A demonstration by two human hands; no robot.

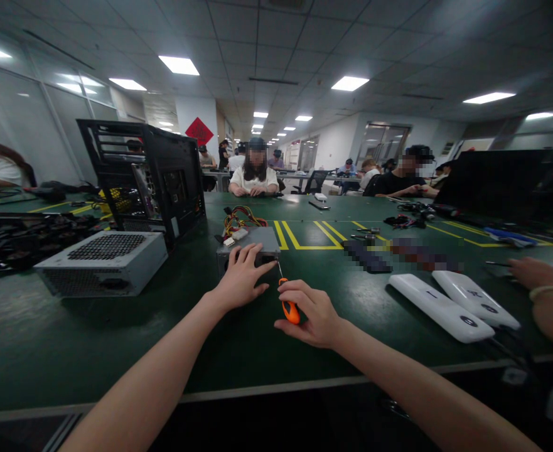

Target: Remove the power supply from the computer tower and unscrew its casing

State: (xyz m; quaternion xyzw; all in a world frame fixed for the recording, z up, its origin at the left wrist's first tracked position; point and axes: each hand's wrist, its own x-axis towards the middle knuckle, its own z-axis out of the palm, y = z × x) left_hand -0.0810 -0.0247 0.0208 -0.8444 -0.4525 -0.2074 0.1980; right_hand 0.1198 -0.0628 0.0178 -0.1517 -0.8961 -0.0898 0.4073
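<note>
A small grey power supply unit (pixel 263 238) sits on the green table ahead of me, a bundle of coloured cables (pixel 243 216) behind it and white connectors on top. My left hand (pixel 241 273) lies spread over its front and top, hiding part of the near face. In my right hand (pixel 314 314) is an orange-handled screwdriver (pixel 292 312), gripped by the handle. Its thin shaft points away from me, with the tip at or very near the unit's right front corner; exact contact cannot be made out.
To the left are a larger silver power supply (pixel 130 254) and an open black computer case (pixel 175 182). On the right lie two white power banks (pixel 439 307), a blurred dark phone-like object (pixel 368 256) and another person's hand (pixel 537 276). People sit across the table.
</note>
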